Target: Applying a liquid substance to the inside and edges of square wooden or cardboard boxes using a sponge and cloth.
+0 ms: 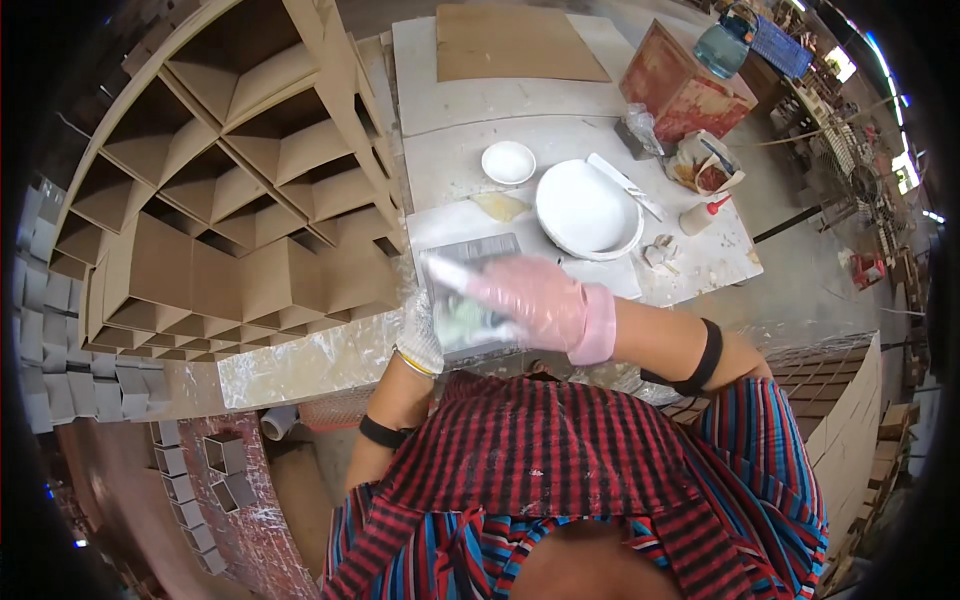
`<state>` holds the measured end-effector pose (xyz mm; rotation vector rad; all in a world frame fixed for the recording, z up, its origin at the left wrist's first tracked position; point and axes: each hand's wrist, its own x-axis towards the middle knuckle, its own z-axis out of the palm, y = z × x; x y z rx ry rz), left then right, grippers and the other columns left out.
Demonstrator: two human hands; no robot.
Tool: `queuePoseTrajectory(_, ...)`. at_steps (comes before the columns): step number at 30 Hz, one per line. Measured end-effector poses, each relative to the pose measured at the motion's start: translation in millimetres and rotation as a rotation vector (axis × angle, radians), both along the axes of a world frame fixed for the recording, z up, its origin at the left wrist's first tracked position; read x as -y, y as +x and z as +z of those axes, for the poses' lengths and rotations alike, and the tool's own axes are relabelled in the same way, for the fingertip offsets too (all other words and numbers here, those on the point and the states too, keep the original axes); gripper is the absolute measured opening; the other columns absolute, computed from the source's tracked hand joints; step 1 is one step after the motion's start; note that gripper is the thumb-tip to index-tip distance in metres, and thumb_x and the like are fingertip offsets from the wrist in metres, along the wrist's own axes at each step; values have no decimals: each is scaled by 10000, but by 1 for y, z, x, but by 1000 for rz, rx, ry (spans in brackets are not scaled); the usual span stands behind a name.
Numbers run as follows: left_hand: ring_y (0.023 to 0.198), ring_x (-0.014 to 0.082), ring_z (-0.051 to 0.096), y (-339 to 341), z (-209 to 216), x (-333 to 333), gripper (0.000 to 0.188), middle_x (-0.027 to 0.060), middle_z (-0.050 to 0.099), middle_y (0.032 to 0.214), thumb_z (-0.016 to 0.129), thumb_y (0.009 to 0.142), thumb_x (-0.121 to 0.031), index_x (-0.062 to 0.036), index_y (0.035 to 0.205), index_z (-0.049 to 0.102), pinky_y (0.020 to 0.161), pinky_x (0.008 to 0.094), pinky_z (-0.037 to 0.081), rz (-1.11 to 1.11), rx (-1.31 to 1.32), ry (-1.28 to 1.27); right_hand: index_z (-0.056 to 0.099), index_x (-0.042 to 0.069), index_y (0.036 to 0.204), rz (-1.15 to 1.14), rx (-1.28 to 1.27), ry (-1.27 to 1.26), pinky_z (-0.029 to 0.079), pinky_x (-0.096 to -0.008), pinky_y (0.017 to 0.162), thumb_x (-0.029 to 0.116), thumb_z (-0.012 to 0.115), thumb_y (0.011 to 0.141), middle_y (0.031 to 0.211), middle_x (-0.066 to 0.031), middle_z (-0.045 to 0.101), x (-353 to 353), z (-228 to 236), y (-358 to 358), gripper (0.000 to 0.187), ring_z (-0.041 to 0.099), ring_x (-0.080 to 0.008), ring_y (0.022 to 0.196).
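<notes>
A thin, flat grey panel (470, 252) lies at the table's front edge, with a smeared pale green and white patch on it. My left hand (420, 328), in a white knit glove, grips the panel's left edge. Over the panel is my right hand (540, 300) in a pink glove, blurred by motion. A white, elongated tip (450, 273) sticks out leftward from it; whether this is a coated finger or a tool I cannot tell. Beyond my right hand stands a wide bowl of white paste (590, 212), with a white flat scraper (622, 183) across its rim.
A large brown cardboard-coloured rack of square compartments (225, 150) fills the left side. Behind the panel is a small white bowl (508, 162). On the right are a red-capped bottle (700, 217), an open bag (702, 165), and a reddish box (680, 90) bearing a blue jug (725, 45).
</notes>
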<state>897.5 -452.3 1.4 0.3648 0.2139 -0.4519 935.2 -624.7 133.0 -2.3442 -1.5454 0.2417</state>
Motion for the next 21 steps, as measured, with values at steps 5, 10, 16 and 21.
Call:
queuePoseTrajectory(5, 1008, 237, 556, -8, 7, 8, 364, 110, 556, 1126, 356, 942, -295, -53, 1183, 479, 868, 390, 473, -41, 5, 37, 251, 141, 1372, -199, -207, 600, 468, -363, 776, 230, 628, 804, 1003, -155, 594, 9, -40, 74, 687, 591, -281, 884)
queuePoseTrajectory(10, 942, 217, 581, 0, -16, 4, 361, 92, 590, 1068, 406, 933, -293, -39, 1167, 510, 815, 341, 492, -19, 122, 48, 203, 189, 1400, 65, -38, 643, 488, -353, 746, 203, 638, 800, 938, -148, 595, -14, -10, 21, 741, 594, -275, 830)
queuePoseTrajectory(16, 996, 216, 553, -12, 2, 4, 361, 106, 548, 1126, 362, 946, -297, -52, 1188, 469, 857, 376, 476, -141, 63, -213, 196, 137, 1403, -197, -231, 401, 470, -326, 754, 138, 642, 791, 961, -134, 605, -21, -20, 63, 758, 589, -241, 868)
queuePoseTrajectory(21, 982, 215, 562, -16, -1, -7, 362, 96, 562, 1120, 400, 935, -293, -42, 1181, 488, 858, 355, 471, -42, 114, -47, 117, 165, 1413, -103, -319, 558, 480, -385, 764, 205, 609, 820, 1013, -150, 606, -26, -12, 49, 771, 598, -287, 931)
